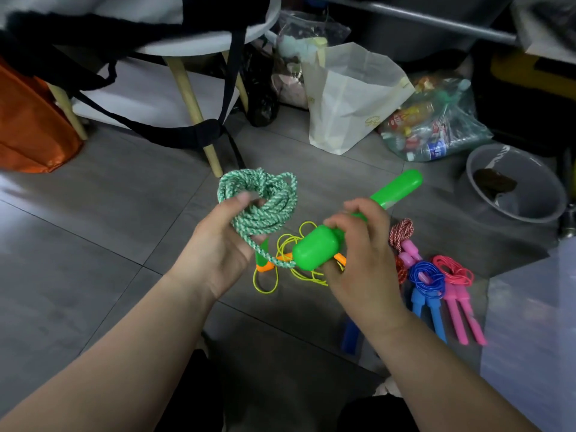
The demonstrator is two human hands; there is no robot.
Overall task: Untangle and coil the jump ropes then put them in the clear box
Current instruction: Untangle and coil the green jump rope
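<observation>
My left hand point(223, 244) holds a coil of green-and-white braided rope point(265, 198), with the fingers curled through the loops. My right hand point(361, 254) grips the rope's two bright green handles point(314, 247); one points toward me, the other point(399, 185) sticks out up and to the right. On the floor below lies a loose yellow rope with orange handles point(280, 266). To the right lie coiled ropes: a red-and-white one with pink handles point(403, 235), a blue one point(425, 282) and a pink one point(456, 275). A clear box corner point(530, 322) shows at the right edge.
A white stool with wooden legs point(190, 98) and black straps stands at the back left beside an orange bag point(31, 120). A white paper bag point(349, 98), a plastic bag of bottles point(436, 126) and a grey bucket point(514, 182) line the back. The floor is grey tile.
</observation>
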